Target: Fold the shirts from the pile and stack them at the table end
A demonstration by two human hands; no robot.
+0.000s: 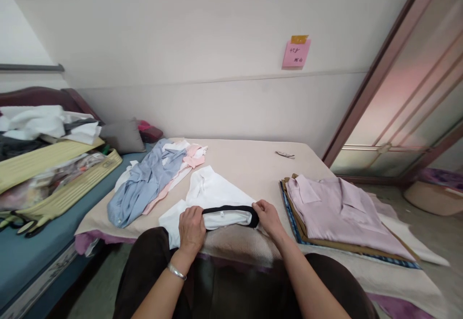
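A white garment (219, 188) lies spread on the covered table in front of me, its black-edged opening (231, 209) turned toward my lap. A small white label shows inside this opening. My left hand (191, 228) is closed on the left end of the black edge, with a silver bangle on that wrist. At the right end, my right hand (267, 217) pinches the edge between thumb and fingers. Between the hands the band is stretched out sideways. Whether the garment is a top or a bottom, I cannot tell.
Rumpled blue, pink and white clothes (148, 179) lie at left. Folded garments are stacked at right, a mauve shirt (336, 208) on top. Glasses (285, 155) rest near the back. A pink note (296, 53) is taped to the wall. A bed (72, 227) with piled things stands at left.
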